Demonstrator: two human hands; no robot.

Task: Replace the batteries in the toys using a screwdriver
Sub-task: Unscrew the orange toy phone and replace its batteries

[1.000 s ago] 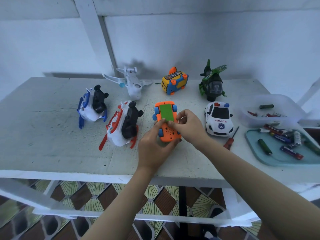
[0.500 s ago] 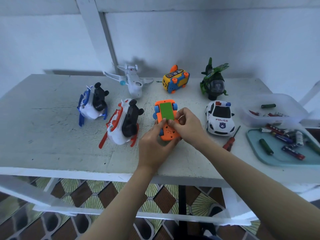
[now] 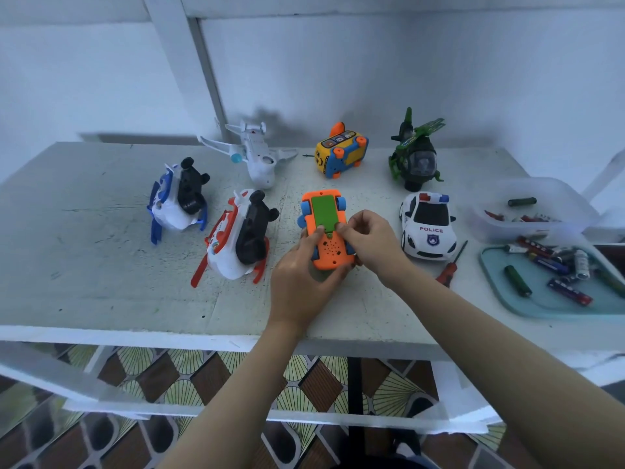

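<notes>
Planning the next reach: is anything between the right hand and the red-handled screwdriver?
Nothing visible. The red-handled screwdriver lies on the bare white table, right of the right hand; the white plastic police car stands close beside its shaft, not between.

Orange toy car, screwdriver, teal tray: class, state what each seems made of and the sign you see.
Orange toy car: likely moulded plastic, matte; uniform bright colour, moulded speaker holes. Screwdriver: thin dark shaft, probably metal; red handle, seemingly plastic. Teal tray: probably smooth plastic; even colour, rounded raised rim.
</notes>
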